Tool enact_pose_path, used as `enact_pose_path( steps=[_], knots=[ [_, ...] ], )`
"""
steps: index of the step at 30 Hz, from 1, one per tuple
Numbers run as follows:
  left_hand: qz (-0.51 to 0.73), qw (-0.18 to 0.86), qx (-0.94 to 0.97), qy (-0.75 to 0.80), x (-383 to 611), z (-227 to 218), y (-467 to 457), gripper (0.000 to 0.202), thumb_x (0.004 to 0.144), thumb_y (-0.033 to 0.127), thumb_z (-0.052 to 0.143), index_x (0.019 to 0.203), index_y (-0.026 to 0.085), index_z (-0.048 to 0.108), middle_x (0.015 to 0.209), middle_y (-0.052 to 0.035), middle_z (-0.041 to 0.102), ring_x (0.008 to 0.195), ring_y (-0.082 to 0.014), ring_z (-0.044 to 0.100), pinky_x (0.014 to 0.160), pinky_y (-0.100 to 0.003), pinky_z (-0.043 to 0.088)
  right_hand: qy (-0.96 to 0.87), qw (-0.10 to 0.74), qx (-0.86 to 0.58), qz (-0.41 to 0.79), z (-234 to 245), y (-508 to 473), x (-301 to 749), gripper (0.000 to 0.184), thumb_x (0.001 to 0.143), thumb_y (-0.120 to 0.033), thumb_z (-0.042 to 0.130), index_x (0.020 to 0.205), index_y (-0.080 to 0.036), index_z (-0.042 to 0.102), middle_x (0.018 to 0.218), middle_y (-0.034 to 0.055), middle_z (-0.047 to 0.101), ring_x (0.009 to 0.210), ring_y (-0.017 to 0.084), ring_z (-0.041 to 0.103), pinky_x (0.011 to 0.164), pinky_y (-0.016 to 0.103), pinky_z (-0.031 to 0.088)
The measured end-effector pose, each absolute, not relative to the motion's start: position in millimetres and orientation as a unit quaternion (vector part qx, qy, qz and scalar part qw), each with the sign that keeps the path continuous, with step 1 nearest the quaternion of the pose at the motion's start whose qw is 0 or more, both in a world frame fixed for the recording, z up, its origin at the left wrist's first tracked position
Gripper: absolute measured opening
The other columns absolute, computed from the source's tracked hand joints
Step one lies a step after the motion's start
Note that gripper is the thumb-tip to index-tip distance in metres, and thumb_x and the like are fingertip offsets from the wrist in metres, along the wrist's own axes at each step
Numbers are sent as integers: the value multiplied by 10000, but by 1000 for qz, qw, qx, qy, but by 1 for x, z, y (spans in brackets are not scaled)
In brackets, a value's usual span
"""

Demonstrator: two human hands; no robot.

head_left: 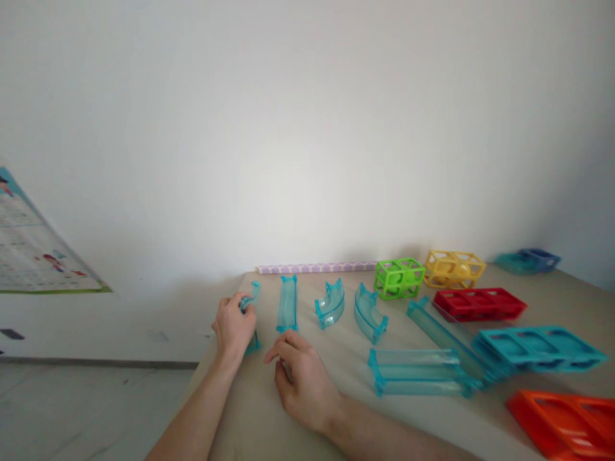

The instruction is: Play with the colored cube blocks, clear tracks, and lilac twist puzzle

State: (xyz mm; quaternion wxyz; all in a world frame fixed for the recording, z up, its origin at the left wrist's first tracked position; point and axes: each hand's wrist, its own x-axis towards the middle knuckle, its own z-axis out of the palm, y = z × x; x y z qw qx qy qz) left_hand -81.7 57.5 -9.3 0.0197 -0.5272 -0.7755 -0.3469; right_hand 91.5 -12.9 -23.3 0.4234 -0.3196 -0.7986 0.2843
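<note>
My left hand (234, 325) is closed round a translucent teal track piece (255, 292) by the table's left edge. The ends of that piece show above and below my fingers; its middle is hidden. My right hand (307, 382) hovers or rests just below a straight teal track (287, 303). Its fingers are loosely bent, with a gap between thumb and forefinger and nothing visible in them. Two curved teal tracks, one nearer (330, 304) and one farther right (370, 312), lie beyond my right hand.
Longer teal tracks (416, 372) lie at right. Around them are a green frame block (399, 279), a yellow one (454, 269), a red one (479, 304), a teal one (542, 347) and an orange one (567, 422). A patterned purple strip (321, 267) runs along the wall.
</note>
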Motion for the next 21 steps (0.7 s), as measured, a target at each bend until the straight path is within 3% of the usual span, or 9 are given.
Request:
enact_pose_path(
  steps=[4, 7, 10, 14, 21],
  knots=[
    [-493, 16, -484, -723, -86, -13, 61, 208, 700, 181, 502, 845, 174, 650, 835, -69, 638, 836, -241, 597, 828, -363, 445, -814, 393, -307, 297, -24, -11, 92, 452, 747, -17, 474, 1132, -217, 602, 1119, 79, 560, 1036, 195, 559, 927, 322, 461],
    [-538, 14, -450, -712, -86, -17, 61, 201, 690, 179, 494, 841, 176, 627, 823, -49, 641, 803, -222, 589, 803, -354, 449, -833, 362, -293, 299, -23, -11, 92, 416, 824, -113, 496, 1210, -243, 578, 1174, 86, 564, 1107, 213, 535, 982, 359, 428],
    [-579, 7, -426, -696, -80, -19, 58, 180, 698, 187, 492, 840, 180, 603, 790, -28, 626, 751, -198, 583, 748, -326, 457, -843, 339, -284, 306, -20, -13, 93, 355, 850, -185, 530, 1186, -271, 607, 1168, 88, 575, 1131, 231, 532, 984, 386, 422],
    [-623, -9, -409, -667, -70, -19, 51, 151, 703, 187, 500, 828, 182, 583, 751, -3, 591, 711, -165, 565, 693, -280, 454, -826, 366, -271, 333, -17, -13, 94, 306, 824, -161, 573, 1097, -270, 656, 1271, 94, 506, 1204, 228, 492, 963, 349, 432],
    [-762, -186, -332, -524, -51, -10, 43, 220, 624, 184, 640, 820, 197, 541, 659, 64, 534, 528, -92, 518, 515, -196, 421, -803, 391, -266, 363, -20, -11, 92, 130, 847, -196, 612, 955, -229, 675, 1027, 61, 572, 844, 151, 579, 714, 244, 472]
  ],
)
